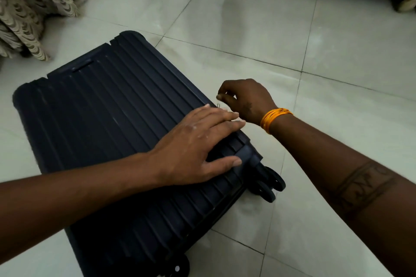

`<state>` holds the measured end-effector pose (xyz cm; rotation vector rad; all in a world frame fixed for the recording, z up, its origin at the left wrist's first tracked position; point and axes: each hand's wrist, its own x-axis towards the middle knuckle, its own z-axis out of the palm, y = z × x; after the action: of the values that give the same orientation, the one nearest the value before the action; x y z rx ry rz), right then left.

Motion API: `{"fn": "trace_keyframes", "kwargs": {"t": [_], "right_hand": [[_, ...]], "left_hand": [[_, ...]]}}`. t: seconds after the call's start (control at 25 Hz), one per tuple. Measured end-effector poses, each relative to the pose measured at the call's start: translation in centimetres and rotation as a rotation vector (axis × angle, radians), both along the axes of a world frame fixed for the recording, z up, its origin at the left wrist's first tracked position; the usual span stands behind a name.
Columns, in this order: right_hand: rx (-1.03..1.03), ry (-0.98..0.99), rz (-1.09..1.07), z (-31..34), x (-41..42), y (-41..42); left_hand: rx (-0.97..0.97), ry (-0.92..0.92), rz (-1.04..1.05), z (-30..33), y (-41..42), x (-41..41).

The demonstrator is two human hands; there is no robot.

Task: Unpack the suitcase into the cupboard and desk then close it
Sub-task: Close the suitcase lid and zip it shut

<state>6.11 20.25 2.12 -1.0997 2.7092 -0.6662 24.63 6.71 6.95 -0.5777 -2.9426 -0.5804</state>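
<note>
Hands (198,141) close suitcase (101,119), seemingly zipping.

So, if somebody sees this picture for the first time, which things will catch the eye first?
First the dark ribbed suitcase, lying shut on the pale tiled floor in the middle left. Then the two hands at its right edge: the left hand rests flat on the shell, and the right hand, with an orange wrist thread, pinches a small metal zip pull.
</note>
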Motion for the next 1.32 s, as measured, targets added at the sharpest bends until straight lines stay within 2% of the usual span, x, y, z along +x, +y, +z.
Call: {"fn": "trace_keyframes", "kwargs": {"t": [0.12, 0.24, 0.4, 0.56, 0.6, 0.68, 0.72, 0.8, 0.96, 1.08, 1.32], "right_hand": [[-0.137, 0.075, -0.089, 2.7, 0.3, -2.4], [-0.201, 0.163, -0.075, 5.1, 1.4, -5.4], [-0.133, 0.115, 0.004, 6.6, 3.3, -10.7], [-0.012, -0.02, -0.008, 6.8, 3.6, -13.2], [0.007, -0.038, -0.021, 6.9, 3.4, -13.5], [0.018, -0.14, -0.085, 6.8, 3.4, -14.0], [0.027, -0.191, -0.11, 6.7, 3.5, -14.1], [0.03, -0.211, -0.121, 6.4, 3.8, -13.9], [-0.054, -0.219, -0.147, 6.9, 4.2, -13.1], [-0.171, -0.245, -0.235, 8.1, 5.2, -11.7], [-0.553, -0.17, -0.447, 15.8, 6.2, -9.9]], "left_hand": [[0.213, 0.024, 0.285, 0.5, -2.4, 1.4], [0.375, 0.081, 0.679, 1.5, -6.9, 2.9], [0.365, 0.142, 1.161, 1.9, -14.2, 6.2], [0.334, 0.171, 1.394, 0.9, -19.6, 10.7], [0.419, 0.115, 1.452, 0.4, -20.5, 11.4], [0.787, -0.071, 1.561, -0.3, -20.9, 11.7], [0.96, -0.15, 1.584, -0.5, -20.7, 11.5], [1.113, -0.198, 1.573, -0.8, -20.4, 11.0], [1.204, -0.087, 1.491, -0.6, -20.1, 10.4], [1.201, -0.019, 1.424, 0.7, -19.4, 10.1], [1.264, 0.326, 1.126, 7.6, -19.5, 8.2]]}}
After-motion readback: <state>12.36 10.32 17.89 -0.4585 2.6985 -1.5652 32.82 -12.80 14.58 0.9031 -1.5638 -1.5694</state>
